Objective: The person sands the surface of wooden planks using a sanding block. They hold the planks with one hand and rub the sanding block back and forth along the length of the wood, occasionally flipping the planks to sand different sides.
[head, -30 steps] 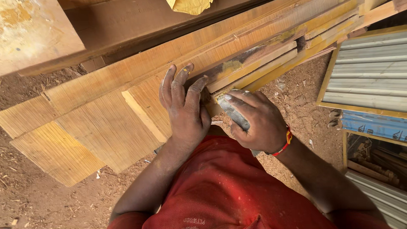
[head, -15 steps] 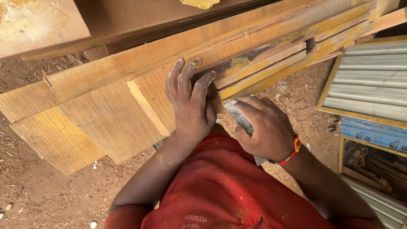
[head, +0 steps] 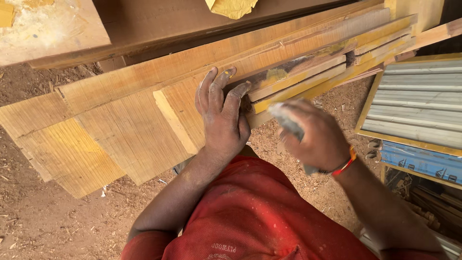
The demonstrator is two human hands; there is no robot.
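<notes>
Head view shows the left hand (head: 222, 120) with its fingers (head: 211, 89) spread out flat, pressing down on the wood planks (head: 298, 62) that lie stacked on a slant. Just beside it, the right hand (head: 315, 137) is closed tight around a scraper (head: 286, 120) with a grey blade, held a little off the wood — it looks blurred. Yellow paste (head: 274, 74) sits on the plank edges, so the spreading step seems to be under way, and the blade would need to meet the wood edge flat
</notes>
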